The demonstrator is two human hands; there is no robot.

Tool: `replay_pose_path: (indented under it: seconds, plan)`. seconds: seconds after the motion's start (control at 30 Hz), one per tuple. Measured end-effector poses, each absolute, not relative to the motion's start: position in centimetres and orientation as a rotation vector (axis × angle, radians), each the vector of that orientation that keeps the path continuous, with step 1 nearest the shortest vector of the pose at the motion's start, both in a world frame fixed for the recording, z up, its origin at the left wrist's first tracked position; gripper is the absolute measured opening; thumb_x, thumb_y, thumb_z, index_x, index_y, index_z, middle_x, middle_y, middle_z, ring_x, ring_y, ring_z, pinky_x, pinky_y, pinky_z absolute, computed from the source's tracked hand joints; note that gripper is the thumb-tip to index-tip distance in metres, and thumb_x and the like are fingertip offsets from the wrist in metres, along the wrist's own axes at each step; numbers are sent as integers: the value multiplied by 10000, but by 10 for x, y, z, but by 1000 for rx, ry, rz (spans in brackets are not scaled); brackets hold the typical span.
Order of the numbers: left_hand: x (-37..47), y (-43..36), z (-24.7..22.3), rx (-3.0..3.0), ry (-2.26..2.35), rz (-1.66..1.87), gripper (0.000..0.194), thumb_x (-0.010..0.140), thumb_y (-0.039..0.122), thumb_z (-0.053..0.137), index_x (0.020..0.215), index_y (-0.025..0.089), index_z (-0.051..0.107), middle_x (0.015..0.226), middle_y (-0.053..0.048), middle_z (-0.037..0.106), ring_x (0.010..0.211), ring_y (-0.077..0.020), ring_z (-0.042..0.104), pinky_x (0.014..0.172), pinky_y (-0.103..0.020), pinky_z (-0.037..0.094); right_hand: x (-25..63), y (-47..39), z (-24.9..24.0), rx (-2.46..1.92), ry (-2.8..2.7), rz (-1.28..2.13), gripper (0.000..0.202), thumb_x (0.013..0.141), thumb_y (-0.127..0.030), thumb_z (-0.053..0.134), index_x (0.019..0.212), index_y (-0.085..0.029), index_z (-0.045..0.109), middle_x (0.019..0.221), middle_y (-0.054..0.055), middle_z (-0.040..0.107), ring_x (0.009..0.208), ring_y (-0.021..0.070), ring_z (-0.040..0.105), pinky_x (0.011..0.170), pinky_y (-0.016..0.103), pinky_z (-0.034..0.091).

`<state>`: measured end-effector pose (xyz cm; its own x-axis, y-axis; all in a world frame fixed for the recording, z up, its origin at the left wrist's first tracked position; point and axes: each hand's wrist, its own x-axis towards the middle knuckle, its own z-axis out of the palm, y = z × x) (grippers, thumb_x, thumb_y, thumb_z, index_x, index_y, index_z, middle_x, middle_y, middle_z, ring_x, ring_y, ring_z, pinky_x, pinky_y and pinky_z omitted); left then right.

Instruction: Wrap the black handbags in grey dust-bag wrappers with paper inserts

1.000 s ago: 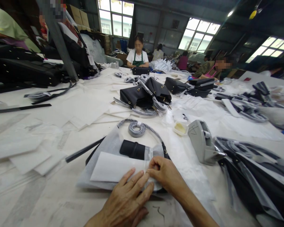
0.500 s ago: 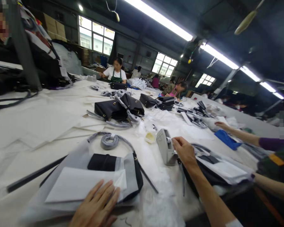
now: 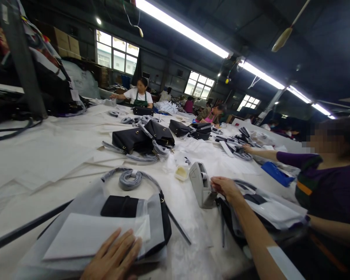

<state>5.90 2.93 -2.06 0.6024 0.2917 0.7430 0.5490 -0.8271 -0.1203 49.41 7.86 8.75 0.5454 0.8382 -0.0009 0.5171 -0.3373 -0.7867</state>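
Observation:
My left hand (image 3: 113, 252) lies flat, fingers apart, on a white paper sheet (image 3: 84, 233) and clear wrap over a black handbag (image 3: 167, 227). A small black pouch-like piece (image 3: 119, 206) rests above the sheet. Beyond it the bag's wrapped handle arches around a coiled, grey-wrapped strap (image 3: 130, 179). My right hand (image 3: 226, 186) pinches at the front of a grey tape dispenser (image 3: 202, 186); the tape between thumb and fingers is barely visible. Below and right of that hand lies a second wrapped black bag (image 3: 236, 223) with a white sheet on top.
A small yellowish dish (image 3: 181, 173) stands left of the dispenser. Several black handbags (image 3: 130, 139) with wrapped straps lie farther back. At right, a co-worker in a purple top (image 3: 332, 182) reaches toward wrapped straps, near a blue packet (image 3: 277, 174). A metal post (image 3: 21, 62) rises at left.
My right hand's fingers have shifted slightly along the dispenser's front. The co-worker at right has leaned into view, arm reaching farther left. My left hand stays on the sheet; the view has shifted slightly.

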Motion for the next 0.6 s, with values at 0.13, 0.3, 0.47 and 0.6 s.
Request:
replay_pose_path:
  seconds: [0.13,0.3,0.47,0.6]
  plan:
    - [58,24,-6,-2584,-724,-945,320,1013,399,466,1242,248,632,1181,3,698,1122,-166,616,1195,-289,232,496,60,89,-2149,-1057,672,149,781,-254,656,660,-169,637,590,4,663,467,103,565,454,186,433]
    - [60,18,-4,-2626,-795,-1014,333,1011,430,471,1235,246,635,1173,8,702,1129,-159,612,1223,-290,154,498,55,91,-2405,-1068,742,251,704,-137,610,467,-177,537,401,-7,517,332,91,414,362,201,305]
    - [68,13,-19,-2636,-878,-1147,345,999,427,479,1256,236,606,1184,-11,691,1165,-179,589,1226,-338,160,498,57,97,-2556,-1136,759,330,779,-147,590,460,-178,511,405,-4,478,341,100,405,392,232,315]
    - [67,15,-30,-2649,-883,-1099,382,947,352,555,1311,236,552,1226,-18,668,1207,-197,562,1230,-368,145,498,53,88,-2622,-1163,773,337,947,-282,571,629,-172,562,516,-55,508,425,82,447,465,217,399]
